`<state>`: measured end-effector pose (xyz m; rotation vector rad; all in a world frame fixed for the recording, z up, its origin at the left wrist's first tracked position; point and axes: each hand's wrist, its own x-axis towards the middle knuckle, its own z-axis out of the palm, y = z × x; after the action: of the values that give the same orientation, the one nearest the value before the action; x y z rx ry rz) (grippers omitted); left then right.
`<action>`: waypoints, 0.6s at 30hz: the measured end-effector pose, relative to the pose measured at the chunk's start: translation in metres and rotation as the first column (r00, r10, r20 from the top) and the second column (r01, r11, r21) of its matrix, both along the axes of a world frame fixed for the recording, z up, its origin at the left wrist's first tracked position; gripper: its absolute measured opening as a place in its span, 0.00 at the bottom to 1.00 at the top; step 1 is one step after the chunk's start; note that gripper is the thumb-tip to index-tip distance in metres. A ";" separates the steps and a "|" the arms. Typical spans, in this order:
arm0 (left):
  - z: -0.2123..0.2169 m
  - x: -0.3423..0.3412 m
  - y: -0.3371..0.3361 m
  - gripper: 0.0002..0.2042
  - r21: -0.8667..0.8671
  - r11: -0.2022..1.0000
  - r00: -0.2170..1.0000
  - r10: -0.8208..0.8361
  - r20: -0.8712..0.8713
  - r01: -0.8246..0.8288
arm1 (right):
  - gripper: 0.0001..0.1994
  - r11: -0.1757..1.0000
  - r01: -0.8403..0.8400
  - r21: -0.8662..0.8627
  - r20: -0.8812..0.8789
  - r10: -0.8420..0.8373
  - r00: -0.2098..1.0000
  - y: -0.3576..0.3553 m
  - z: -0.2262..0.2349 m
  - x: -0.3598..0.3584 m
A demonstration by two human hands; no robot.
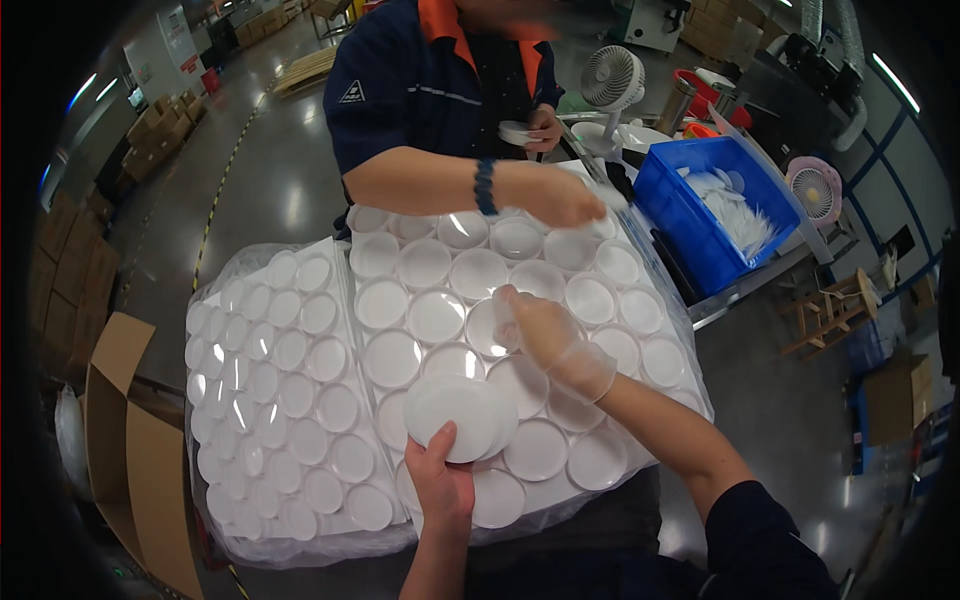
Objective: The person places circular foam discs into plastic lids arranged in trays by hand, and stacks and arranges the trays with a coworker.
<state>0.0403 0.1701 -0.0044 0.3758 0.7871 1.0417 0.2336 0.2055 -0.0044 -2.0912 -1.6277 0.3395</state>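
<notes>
My left hand (440, 480) is closed on a fanned stack of flat white discs (455, 415), thumb on top, above the near dishes. Over the middle of the rows, my right hand (545, 335), in a clear plastic glove, has its fingers drawn together. Whatever they may pinch is too small or hidden to make out. Beneath both hands lie many shallow round white dishes (535, 450), set side by side on a white sheet. A second block of smaller-looking dishes (290, 400) spreads to the left under clear plastic film.
Across the table, a co-worker in dark blue reaches one hand (570, 200) over the far dishes and holds white round pieces (517, 133) in the other. At right stand a blue bin (690, 200) of white pieces and a white fan (612, 80). An open cardboard box (140, 470) is at left.
</notes>
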 end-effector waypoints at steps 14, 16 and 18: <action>-0.003 0.007 -0.001 0.23 0.198 0.975 0.974 0.137 -0.180 -0.101 | 0.09 0.981 -0.120 0.151 -0.527 0.183 0.830 -0.026 0.026 -0.021; -0.005 0.011 -0.005 0.22 0.208 0.977 0.976 0.086 -0.201 -0.043 | 0.17 0.891 -0.194 0.411 -0.162 0.281 0.946 -0.048 0.039 -0.037; -0.009 0.012 -0.008 0.21 0.214 0.976 0.975 0.023 -0.221 0.026 | 0.17 0.914 -0.187 0.360 -0.247 0.287 0.926 -0.058 0.039 -0.035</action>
<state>0.0524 0.1618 -0.0129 0.6890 0.8749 1.0993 0.1981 0.1472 0.0346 -1.5157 -1.6304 0.4060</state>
